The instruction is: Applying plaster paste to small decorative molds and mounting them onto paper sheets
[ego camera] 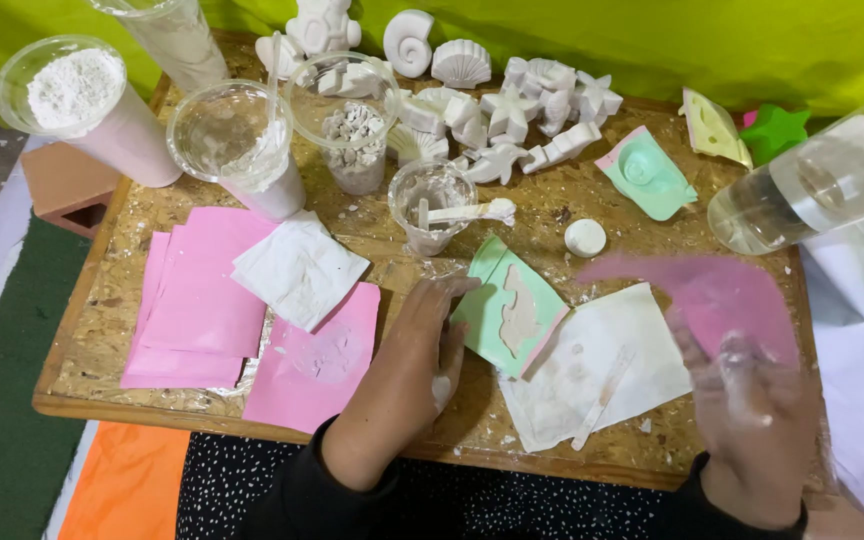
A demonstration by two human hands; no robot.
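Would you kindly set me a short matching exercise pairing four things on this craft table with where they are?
Things:
1. green mould
2. pink sheet
3. white spoon
4. powder cup

Places:
A. far left corner of the table
B. in the small clear cup
C. in the right hand
D. under the left hand fingertips

Pairs: 1-D, 2-C, 3-B, 4-A

Left hand [422, 350] lying flat, fingers [447, 292] extended, right hand [752, 400] raised, motion-blurred, fingers curled
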